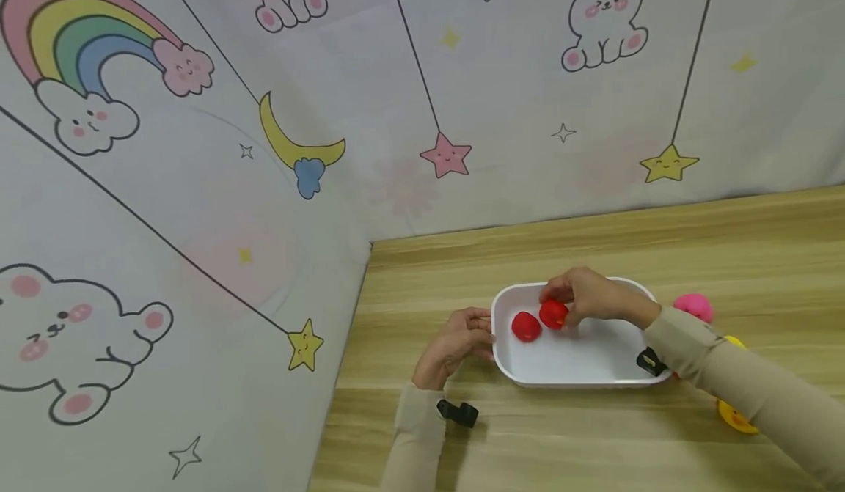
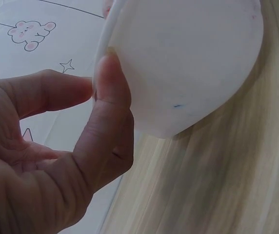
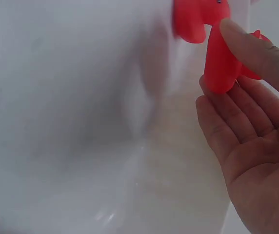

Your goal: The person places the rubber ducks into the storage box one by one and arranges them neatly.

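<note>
A white plastic tub (image 1: pixel 594 354) stands on the wooden table. My left hand (image 1: pixel 455 342) is at its left end; the left wrist view shows thumb and fingers pinching the rim of the tub (image 2: pixel 193 68). Over the inside of the tub, my right hand (image 1: pixel 594 295) holds a red rubber duck (image 1: pixel 553 315) between thumb and fingers, also seen close up as a red duck (image 3: pixel 220 63) in the right wrist view. Beside it, a second red rubber duck (image 1: pixel 526 327) sits on the tub floor near the left end. Part of the held duck is hidden by the fingers.
To the right of the tub lie a pink toy (image 1: pixel 694 306) and a yellow rubber duck (image 1: pixel 737 419), partly behind my right forearm. More yellow and red shows around the sleeve. Printed cloth walls (image 1: pixel 370 184) border the table (image 1: pixel 422 272) at the left and back.
</note>
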{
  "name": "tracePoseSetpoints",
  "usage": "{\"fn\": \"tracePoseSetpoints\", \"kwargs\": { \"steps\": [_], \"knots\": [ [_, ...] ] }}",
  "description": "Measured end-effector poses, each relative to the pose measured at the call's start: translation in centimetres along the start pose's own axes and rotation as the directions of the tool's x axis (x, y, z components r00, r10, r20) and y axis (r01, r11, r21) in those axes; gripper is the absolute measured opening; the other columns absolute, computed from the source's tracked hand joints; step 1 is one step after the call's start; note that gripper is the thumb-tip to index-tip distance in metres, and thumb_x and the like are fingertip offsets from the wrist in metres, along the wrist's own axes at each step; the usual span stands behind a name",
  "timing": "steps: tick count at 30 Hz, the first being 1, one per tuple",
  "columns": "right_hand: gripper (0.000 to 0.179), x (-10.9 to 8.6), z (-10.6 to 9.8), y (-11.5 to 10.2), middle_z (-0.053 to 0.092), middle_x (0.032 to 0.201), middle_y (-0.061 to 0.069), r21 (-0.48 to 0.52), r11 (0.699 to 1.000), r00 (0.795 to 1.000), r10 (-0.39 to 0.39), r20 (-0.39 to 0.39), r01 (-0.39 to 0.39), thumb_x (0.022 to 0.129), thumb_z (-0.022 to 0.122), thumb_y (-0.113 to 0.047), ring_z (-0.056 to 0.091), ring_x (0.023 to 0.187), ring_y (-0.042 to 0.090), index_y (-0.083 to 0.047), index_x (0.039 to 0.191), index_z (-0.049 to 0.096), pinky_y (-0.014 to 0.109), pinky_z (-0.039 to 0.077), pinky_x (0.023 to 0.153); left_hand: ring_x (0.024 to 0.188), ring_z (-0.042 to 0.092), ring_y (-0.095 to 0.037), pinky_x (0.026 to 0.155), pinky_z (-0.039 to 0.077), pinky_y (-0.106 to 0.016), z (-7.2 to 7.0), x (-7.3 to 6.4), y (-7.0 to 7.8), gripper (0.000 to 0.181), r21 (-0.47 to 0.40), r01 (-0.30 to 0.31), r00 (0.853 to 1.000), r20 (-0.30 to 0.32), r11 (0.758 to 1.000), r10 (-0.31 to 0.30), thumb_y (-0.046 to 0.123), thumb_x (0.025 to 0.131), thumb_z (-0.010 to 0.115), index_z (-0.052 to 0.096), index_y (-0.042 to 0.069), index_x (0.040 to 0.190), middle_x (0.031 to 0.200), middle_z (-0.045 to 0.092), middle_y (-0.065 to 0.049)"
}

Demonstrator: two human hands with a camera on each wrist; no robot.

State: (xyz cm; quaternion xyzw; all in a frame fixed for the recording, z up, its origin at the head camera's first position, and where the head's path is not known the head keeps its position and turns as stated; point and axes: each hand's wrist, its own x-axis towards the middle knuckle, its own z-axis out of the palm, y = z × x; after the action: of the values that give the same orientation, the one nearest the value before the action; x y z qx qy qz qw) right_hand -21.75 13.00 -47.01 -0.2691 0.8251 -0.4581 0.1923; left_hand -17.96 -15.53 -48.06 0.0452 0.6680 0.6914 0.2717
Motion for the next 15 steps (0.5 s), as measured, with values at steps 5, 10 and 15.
{"fn": "tracePoseSetpoints", "kwargs": {
  "steps": [5,10,15],
  "knots": [
    [0.035,-0.4,0.6,1.1,0.068,0.088,0.001,-0.044,0.999,1.000,-0.019,-0.014,0.019,0.065,0.077,0.014,0.060,0.082,0.020,0.001,0.097,0.072,0.026,0.058,0.068,0.070,0.062,-0.013,0.054,0.060,-0.021,0.5,0.1,-0.1,0.050,-0.008,0.005,1.000,0.015,1.000,-0.005,-0.017,0.085,0.055,0.043,-0.018,0.133,0.095,0.060,-0.014],
    [0.034,-0.5,0.7,1.6,0.061,0.076,-0.006,-0.203,0.979,0.999,-0.033,-0.035,0.026,0.062,0.084,0.010,0.053,0.075,0.016,-0.010,0.084,0.069,0.025,0.053,0.061,0.070,0.062,-0.013,0.053,0.059,-0.021,0.8,0.4,-0.2,0.050,-0.007,-0.008,1.000,0.018,1.000,0.008,-0.017,0.083,0.055,0.043,-0.019,0.132,0.094,0.061,-0.014],
    [0.036,-0.6,0.7,1.4,0.056,0.075,-0.007,-0.310,0.951,0.999,-0.032,-0.037,0.018,0.062,0.087,0.007,0.051,0.074,0.015,-0.014,0.081,0.064,0.025,0.050,0.059,0.068,0.061,-0.013,0.052,0.059,-0.021,0.8,0.5,-0.3,0.050,-0.004,-0.012,1.000,0.008,1.000,0.012,-0.017,0.082,0.055,0.043,-0.019,0.131,0.092,0.060,-0.012]
  ]
}}
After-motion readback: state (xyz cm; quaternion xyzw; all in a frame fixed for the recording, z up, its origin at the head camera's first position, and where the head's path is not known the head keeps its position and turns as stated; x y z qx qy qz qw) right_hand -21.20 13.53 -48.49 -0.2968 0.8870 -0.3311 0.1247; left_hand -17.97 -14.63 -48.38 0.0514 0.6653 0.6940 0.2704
